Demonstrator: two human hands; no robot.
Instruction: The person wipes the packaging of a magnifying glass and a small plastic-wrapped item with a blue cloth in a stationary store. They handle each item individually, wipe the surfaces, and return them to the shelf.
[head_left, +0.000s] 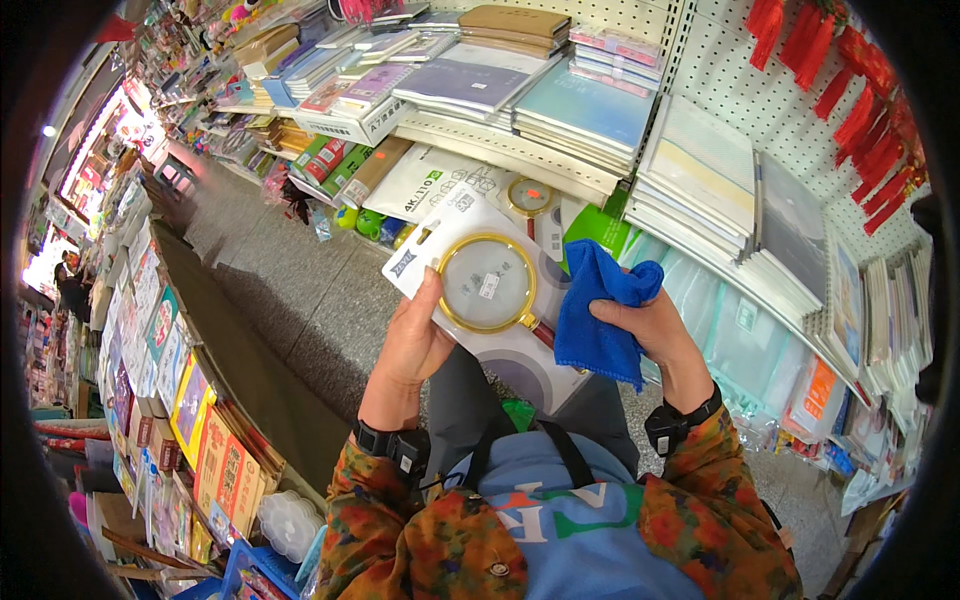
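A packaged magnifying glass with a round gold rim and a dark red handle lies against its white and grey card. My left hand grips the left edge of this pack, thumb on the front beside the rim. A small price sticker sits in the middle of the lens. In my right hand is a bunched blue cloth, its folds hanging at the right edge of the pack and over the end of the handle. Beyond the pack, a second packaged magnifying glass rests on the lower shelf.
Notebooks fill the shelf ahead, whose metal edge juts over the lower shelf. Clear plastic folders lie at right. Red tassels hang from the pegboard. A grey aisle floor runs left beside a stand of books.
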